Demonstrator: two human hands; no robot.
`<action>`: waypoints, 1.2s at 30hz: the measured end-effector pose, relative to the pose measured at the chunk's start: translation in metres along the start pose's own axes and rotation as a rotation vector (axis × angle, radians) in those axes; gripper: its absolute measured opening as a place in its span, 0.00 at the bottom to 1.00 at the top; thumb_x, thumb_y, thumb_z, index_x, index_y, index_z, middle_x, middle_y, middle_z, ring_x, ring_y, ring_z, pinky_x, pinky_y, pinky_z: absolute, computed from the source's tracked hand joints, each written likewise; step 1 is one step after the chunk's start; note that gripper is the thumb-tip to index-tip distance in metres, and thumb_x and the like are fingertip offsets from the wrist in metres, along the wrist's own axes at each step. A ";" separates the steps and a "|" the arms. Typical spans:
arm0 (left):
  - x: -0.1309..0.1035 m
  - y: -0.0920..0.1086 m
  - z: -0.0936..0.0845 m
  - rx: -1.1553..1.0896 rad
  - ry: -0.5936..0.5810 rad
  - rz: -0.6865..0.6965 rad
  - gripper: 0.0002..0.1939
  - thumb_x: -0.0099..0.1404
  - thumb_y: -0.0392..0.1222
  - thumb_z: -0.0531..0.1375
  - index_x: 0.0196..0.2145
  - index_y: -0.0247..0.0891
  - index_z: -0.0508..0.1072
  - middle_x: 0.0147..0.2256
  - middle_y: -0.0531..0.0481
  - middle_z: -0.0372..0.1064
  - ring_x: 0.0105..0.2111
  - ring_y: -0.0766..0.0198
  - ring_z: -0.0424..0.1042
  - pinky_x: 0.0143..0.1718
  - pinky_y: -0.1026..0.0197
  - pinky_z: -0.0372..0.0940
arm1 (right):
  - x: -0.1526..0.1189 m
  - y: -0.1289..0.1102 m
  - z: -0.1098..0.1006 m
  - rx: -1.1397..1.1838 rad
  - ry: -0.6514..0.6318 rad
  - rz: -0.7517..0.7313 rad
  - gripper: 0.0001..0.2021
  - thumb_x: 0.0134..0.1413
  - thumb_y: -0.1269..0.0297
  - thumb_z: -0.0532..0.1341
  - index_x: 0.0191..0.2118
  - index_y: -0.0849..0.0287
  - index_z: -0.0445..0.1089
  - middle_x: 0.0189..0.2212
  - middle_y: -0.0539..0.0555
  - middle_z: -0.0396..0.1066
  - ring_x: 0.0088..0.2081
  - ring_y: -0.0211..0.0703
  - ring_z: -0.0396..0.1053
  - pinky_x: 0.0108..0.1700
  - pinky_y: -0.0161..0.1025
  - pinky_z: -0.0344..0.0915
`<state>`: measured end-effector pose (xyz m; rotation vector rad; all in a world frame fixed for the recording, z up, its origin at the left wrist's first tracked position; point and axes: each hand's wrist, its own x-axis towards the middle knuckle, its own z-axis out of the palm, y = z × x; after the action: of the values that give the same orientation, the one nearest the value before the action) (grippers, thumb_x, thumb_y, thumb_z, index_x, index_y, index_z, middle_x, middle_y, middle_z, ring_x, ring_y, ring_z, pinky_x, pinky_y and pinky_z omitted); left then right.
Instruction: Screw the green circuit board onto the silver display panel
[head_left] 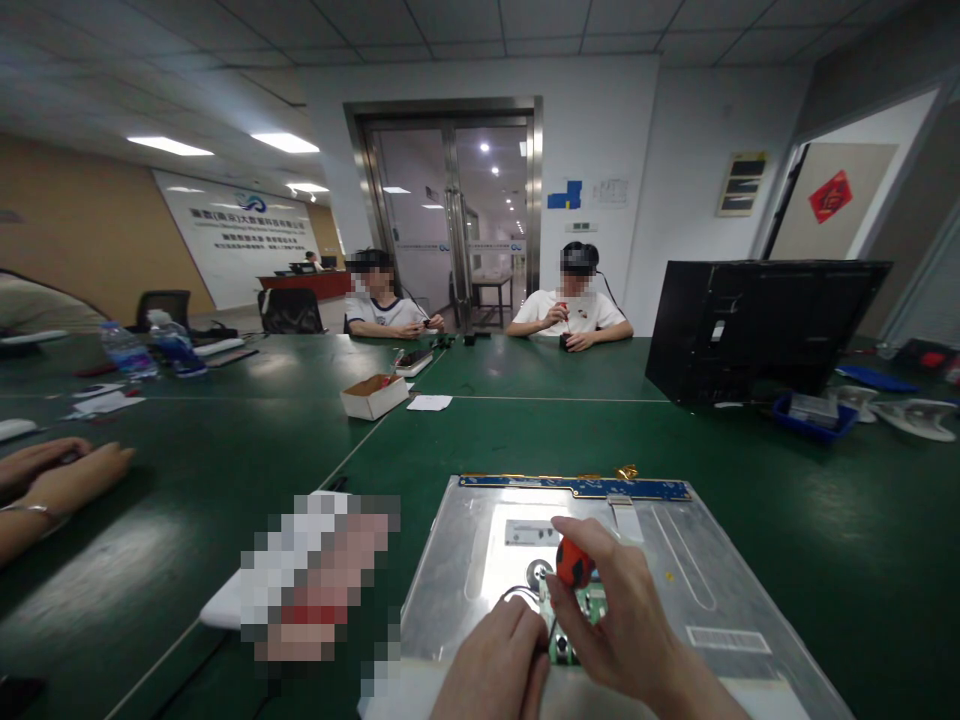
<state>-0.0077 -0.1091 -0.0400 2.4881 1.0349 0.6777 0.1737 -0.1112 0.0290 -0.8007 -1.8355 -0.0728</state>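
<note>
Circuit board point(595, 602) partly hidden by hands, right hand point(630, 610) pinching red-black handle point(574, 563), left hand point(496, 650) grip indeterminate, panel label point(729, 640) unreadable.

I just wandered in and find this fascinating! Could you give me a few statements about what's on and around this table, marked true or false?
1. The right hand holds a red-and-black handle. True.
2. The blue strip runs along the metal panel's near edge. False: it runs along the far edge.
3. The open box has white outer sides. True.
4. The black monitor stands to the left of the open box. False: it stands to the right.
5. The left hand is raised high above the panel. False: it is down by the green circuit board.
</note>
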 end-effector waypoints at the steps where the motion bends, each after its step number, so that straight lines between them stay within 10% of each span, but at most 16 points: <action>1: 0.000 0.000 0.000 0.000 -0.004 0.001 0.11 0.65 0.29 0.54 0.42 0.41 0.68 0.43 0.44 0.72 0.42 0.53 0.73 0.43 0.57 0.69 | -0.001 0.000 0.000 -0.005 -0.007 0.005 0.23 0.61 0.72 0.53 0.61 0.57 0.56 0.32 0.51 0.71 0.27 0.41 0.70 0.27 0.37 0.66; 36: 0.000 -0.004 0.007 0.035 -0.012 -0.003 0.11 0.65 0.29 0.52 0.42 0.40 0.69 0.42 0.43 0.71 0.41 0.53 0.72 0.40 0.56 0.69 | -0.003 0.003 0.001 0.026 -0.035 0.033 0.25 0.60 0.72 0.54 0.63 0.57 0.55 0.40 0.57 0.72 0.32 0.44 0.72 0.29 0.40 0.68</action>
<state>-0.0058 -0.1073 -0.0474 2.5171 1.0551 0.6486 0.1752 -0.1100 0.0245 -0.8189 -1.8521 -0.0137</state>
